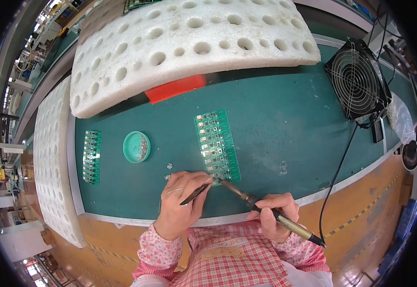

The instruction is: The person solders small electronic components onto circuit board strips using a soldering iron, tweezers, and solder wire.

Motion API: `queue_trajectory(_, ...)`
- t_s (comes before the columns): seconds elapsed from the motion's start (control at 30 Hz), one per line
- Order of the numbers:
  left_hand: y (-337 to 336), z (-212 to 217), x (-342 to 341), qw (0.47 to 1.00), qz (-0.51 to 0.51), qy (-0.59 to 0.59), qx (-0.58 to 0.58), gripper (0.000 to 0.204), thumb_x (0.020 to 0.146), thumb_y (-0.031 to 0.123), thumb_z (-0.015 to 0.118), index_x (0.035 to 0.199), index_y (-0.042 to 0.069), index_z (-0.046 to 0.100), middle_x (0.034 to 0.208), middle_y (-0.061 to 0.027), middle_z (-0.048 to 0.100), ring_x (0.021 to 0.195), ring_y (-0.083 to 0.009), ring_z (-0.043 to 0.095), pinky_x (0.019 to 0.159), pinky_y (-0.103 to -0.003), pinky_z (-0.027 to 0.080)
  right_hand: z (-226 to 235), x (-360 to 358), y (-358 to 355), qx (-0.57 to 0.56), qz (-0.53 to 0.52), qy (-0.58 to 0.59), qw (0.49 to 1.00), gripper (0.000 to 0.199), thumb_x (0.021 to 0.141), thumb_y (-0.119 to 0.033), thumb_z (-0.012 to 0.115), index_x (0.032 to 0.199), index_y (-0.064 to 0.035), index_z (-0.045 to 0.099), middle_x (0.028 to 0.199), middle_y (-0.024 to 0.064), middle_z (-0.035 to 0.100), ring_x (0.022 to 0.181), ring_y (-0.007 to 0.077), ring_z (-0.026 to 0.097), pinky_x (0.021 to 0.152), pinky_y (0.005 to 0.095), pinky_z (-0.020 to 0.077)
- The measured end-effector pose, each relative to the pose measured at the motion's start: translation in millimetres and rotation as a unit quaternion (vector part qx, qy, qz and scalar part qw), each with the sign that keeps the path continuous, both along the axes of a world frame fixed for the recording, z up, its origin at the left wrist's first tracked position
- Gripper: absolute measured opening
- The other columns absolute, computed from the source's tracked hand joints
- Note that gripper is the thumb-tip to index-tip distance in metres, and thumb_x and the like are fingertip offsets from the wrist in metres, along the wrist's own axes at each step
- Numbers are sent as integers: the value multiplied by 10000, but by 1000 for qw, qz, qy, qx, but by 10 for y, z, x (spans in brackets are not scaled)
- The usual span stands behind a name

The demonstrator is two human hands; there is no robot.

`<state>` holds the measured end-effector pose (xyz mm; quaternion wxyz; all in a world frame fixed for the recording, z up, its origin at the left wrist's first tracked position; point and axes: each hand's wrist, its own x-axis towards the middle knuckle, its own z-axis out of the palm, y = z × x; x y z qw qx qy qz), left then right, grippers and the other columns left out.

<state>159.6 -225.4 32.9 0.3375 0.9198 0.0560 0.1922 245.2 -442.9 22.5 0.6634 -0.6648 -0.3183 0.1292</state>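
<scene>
My right hand point(277, 217) is closed around a soldering iron point(298, 228). Its tip touches or nearly touches the near end of a green circuit board panel point(218, 143), made of several small boards in a row. At the same end, my left hand point(182, 198) pinches dark tweezers point(195, 194), their points hidden by the fingers. Thin solder wire point(171, 192) loops over that hand's fingers and runs toward the iron's tip. Left of the panel sits a round green dish point(125, 148) with small metallic bits inside. A second, narrower board panel point(92, 158) lies farther left.
White foam blocks with round holes point(179, 36) span the back and left side point(50, 167). A red bin point(176, 89) shows beneath the back one. At right stand a black fan point(356, 81) and a clear plastic bag point(400, 117). The iron's black cable point(335, 179) crosses the table edge.
</scene>
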Motion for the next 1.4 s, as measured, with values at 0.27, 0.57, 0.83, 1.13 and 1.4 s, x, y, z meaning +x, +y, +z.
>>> queue_trajectory(0.27,-8,7,12,1000,4,-1,-2,338,743,-103,738,1039,50,683,996,-99,720,899,-293,673,806,-375,523,0,56,85,-43,29,-101,994,111,933,-60,621,987,12,557,663,115,682,576,183,723,504,278,556)
queue_trajectory(0.57,-1,3,4,1000,5,4,-2,340,749,-97,737,1048,53,681,1006,-96,722,912,-292,672,806,-373,520,-14,43,162,-9,29,-168,985,273,772,8,778,1004,-4,634,633,72,630,503,201,630,460,309,485)
queue_trajectory(0.83,-9,7,2,1000,6,4,-11,337,753,-95,735,1051,55,683,1011,-97,723,915,-300,673,802,-375,520,-32,45,174,-9,46,-253,966,299,731,27,793,983,6,634,603,44,607,484,186,612,456,288,486)
queue_trajectory(1.13,-14,11,10,1000,5,5,-5,337,745,-101,736,1040,52,684,1009,-97,722,909,-295,677,808,-375,520,-101,13,131,21,-14,-258,966,298,704,56,765,971,13,640,588,50,589,462,192,587,451,290,477)
queue_trajectory(1.4,-17,15,-1,1000,13,3,-4,323,753,-97,737,1038,44,682,1011,-106,722,899,-294,680,810,-374,521,-57,42,145,-35,13,-267,963,397,728,15,802,1098,-18,662,683,52,585,533,205,583,476,321,469)
